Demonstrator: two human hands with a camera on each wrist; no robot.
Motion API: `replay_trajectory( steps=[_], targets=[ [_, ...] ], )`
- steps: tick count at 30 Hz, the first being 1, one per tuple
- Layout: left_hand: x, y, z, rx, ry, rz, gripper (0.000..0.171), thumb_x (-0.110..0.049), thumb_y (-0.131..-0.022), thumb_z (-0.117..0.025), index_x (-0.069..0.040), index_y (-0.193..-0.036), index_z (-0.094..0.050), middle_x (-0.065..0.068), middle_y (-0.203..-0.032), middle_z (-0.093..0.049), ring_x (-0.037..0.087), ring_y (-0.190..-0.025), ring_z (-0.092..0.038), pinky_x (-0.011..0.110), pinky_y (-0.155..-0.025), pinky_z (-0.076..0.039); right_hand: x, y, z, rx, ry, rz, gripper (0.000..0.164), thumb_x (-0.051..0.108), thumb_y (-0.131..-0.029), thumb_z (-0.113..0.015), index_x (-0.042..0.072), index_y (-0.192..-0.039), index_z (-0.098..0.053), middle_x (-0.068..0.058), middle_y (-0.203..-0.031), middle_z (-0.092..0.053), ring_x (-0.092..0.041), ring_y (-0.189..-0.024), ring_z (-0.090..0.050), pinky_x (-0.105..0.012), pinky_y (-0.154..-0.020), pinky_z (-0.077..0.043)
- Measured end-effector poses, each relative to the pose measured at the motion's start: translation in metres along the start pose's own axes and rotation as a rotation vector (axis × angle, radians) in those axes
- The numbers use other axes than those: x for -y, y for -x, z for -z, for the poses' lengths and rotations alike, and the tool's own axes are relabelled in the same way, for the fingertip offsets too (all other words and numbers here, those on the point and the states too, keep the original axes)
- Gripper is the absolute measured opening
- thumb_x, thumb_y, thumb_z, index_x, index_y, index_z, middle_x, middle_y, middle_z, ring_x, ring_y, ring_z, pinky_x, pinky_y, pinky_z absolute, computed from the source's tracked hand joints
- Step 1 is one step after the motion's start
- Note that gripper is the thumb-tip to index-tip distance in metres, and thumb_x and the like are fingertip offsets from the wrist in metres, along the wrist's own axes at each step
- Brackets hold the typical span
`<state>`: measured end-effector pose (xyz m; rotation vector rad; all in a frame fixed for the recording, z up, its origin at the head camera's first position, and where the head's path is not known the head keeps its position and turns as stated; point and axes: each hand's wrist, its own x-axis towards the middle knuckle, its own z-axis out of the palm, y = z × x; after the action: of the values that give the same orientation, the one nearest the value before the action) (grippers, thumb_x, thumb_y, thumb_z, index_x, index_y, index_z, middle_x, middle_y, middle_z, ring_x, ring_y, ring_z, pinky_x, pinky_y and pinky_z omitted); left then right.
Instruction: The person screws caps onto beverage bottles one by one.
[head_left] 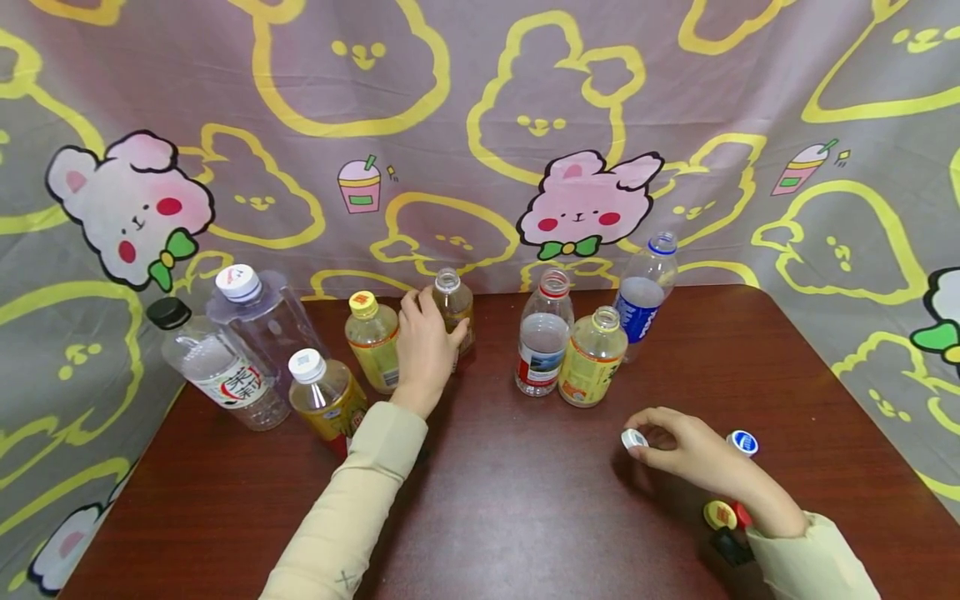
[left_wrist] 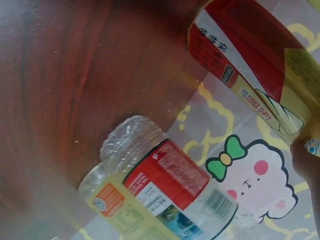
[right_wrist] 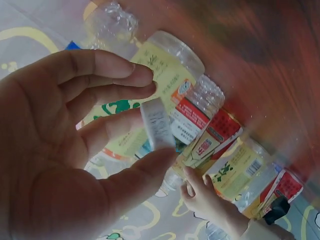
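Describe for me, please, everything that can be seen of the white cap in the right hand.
The white cap is small and round, seemingly plastic, with a greyish mark on its flat face, too blurred to read. It is tilted, pinched between the thumb and fingers of the right hand, apparently above the table, nearer the camera than the open blue-labelled bottle.

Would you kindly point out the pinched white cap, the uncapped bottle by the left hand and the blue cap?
White cap (right_wrist: 158, 125): right wrist view, visible side.
Uncapped bottle (head_left: 452, 301): head view, shoulder.
Blue cap (head_left: 743, 442): head view, top.
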<state>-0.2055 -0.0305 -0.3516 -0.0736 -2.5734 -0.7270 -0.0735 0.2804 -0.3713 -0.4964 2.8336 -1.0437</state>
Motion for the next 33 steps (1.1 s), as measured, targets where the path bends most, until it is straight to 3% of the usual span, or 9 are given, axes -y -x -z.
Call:
replay_trajectory(
  steps=[5, 9, 16, 23, 28, 33],
  targets=[
    [0.002, 0.011, -0.003, -0.002, 0.077, -0.015, 0.065, -0.032, -0.081, -0.073, 0.001, -0.128, -0.043, 0.021, -0.123, -0.053, 0.037, -0.107, -0.059, 0.048, -0.081, -0.053, 0.01, -0.005, 0.0, -0.096, 0.011, 0.048, 0.021, 0.012, -0.084, -0.069, 0.009, -0.104, -0.064, 0.003, -0.092, -0.068, 0.007, -0.082, -0.058, -0.021, -0.071, -0.053],
    [0.003, 0.024, -0.004, -0.048, 0.112, -0.051, 0.065, -0.033, -0.079, -0.074, 0.0, -0.126, -0.043, 0.019, -0.114, -0.053, 0.036, -0.095, -0.063, 0.046, -0.075, -0.054, 0.021, -0.01, 0.001, -0.207, 0.058, 0.106, 0.025, 0.006, -0.081, -0.069, 0.01, -0.105, -0.066, 0.004, -0.093, -0.066, 0.007, -0.083, -0.054, -0.02, -0.07, -0.051],
    [-0.003, 0.051, 0.004, -0.036, 0.175, -0.105, 0.067, -0.033, -0.078, -0.074, -0.002, -0.128, -0.042, 0.017, -0.114, -0.049, 0.034, -0.089, -0.065, 0.044, -0.071, -0.056, 0.043, -0.02, 0.006, -0.324, 0.094, 0.174, 0.031, -0.001, -0.077, -0.069, 0.005, -0.108, -0.066, 0.001, -0.096, -0.066, 0.007, -0.086, -0.053, -0.009, -0.075, -0.047],
    [-0.011, 0.08, 0.014, -0.01, 0.228, -0.195, 0.067, -0.032, -0.075, -0.077, -0.009, -0.128, -0.044, 0.014, -0.114, -0.05, 0.032, -0.085, -0.066, 0.043, -0.067, -0.056, 0.078, -0.033, 0.011, -0.372, 0.062, 0.151, 0.029, 0.008, -0.081, -0.071, 0.008, -0.109, -0.063, -0.001, -0.101, -0.066, 0.004, -0.089, -0.054, -0.012, -0.077, -0.047],
    [-0.016, 0.097, 0.017, 0.002, 0.243, -0.265, 0.069, -0.03, -0.073, -0.079, -0.011, -0.129, -0.044, 0.012, -0.114, -0.049, 0.03, -0.084, -0.067, 0.041, -0.065, -0.056, 0.1, -0.045, 0.011, -0.37, 0.008, 0.22, 0.028, 0.005, -0.079, -0.072, 0.01, -0.106, -0.065, 0.0, -0.099, -0.066, -0.003, -0.086, -0.054, -0.016, -0.067, -0.048],
    [-0.019, 0.108, 0.015, 0.002, 0.248, -0.307, 0.07, -0.028, -0.071, -0.081, -0.011, -0.128, -0.046, 0.01, -0.114, -0.05, 0.028, -0.086, -0.067, 0.039, -0.067, -0.056, 0.116, -0.056, 0.007, -0.34, 0.002, 0.275, 0.03, 0.008, -0.079, -0.072, 0.009, -0.109, -0.066, -0.001, -0.103, -0.067, -0.008, -0.092, -0.056, -0.025, -0.074, -0.05]
  ],
)
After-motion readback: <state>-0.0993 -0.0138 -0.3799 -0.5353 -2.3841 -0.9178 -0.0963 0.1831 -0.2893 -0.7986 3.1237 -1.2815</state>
